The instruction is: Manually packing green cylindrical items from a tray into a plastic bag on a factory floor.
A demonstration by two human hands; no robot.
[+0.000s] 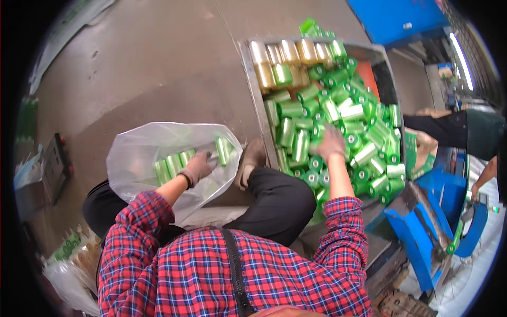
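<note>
My left hand [197,167], in a thin greyish glove, is inside a clear plastic bag [132,138] spread open between my legs. Its fingers are partly extended toward a single green roll [223,151] at the bag's right side; I see nothing held in them. Several more green rolls [171,166] lie side by side in the bag, left of that hand. To the right, my gloved right hand [331,143] reaches into a bin [256,100] heaped with shiny green rolls. The fingers curl over a green roll [317,130] in the pile, partly hidden among its neighbours.
Yellowish-clear rolls [289,51] are stacked at the bin's far left corner. Blue metal parts [417,232] and a printed sack [420,150] stand right of the bin. Another person's arm [487,175] shows at the far right. A whitish bag [71,282] lies at lower left.
</note>
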